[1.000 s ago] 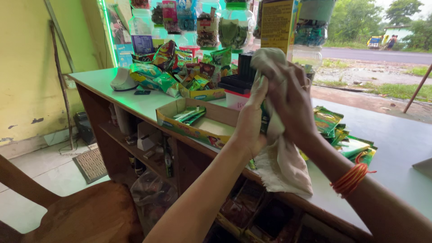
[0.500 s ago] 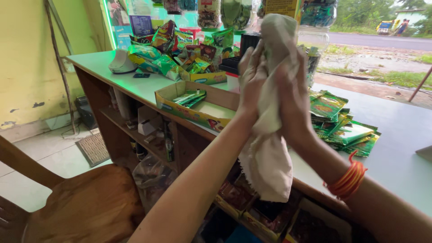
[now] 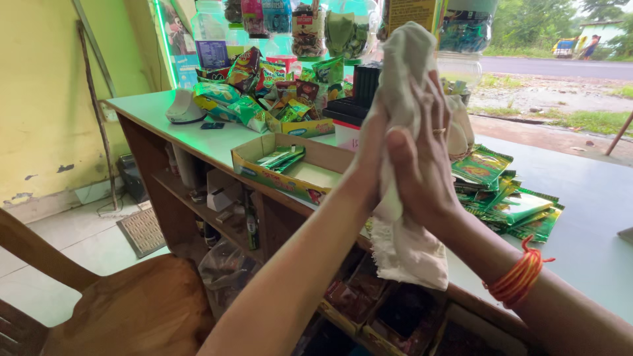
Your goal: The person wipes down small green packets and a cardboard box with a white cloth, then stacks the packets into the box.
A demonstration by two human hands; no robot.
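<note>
A pale, off-white cloth (image 3: 403, 244) hangs between my two palms, its top bunched above my fingers and its frayed lower end dangling in front of the counter edge. My left hand (image 3: 369, 158) presses it from the left, mostly hidden behind the cloth. My right hand (image 3: 422, 165) presses flat against it from the right, a ring on one finger and orange threads around the wrist. Both hands are raised over the pale green counter (image 3: 587, 217).
An open yellow cardboard box (image 3: 290, 173) with green sachets sits on the counter. Green packets (image 3: 508, 198) lie to the right, snack packs (image 3: 264, 92) and jars behind. Shelves with goods run under the counter; a brown wooden chair (image 3: 125, 310) stands at lower left.
My hands have risen and closed flatter together on the cloth, and the view has tilted slightly toward the counter. The cloth stays between my palms.
</note>
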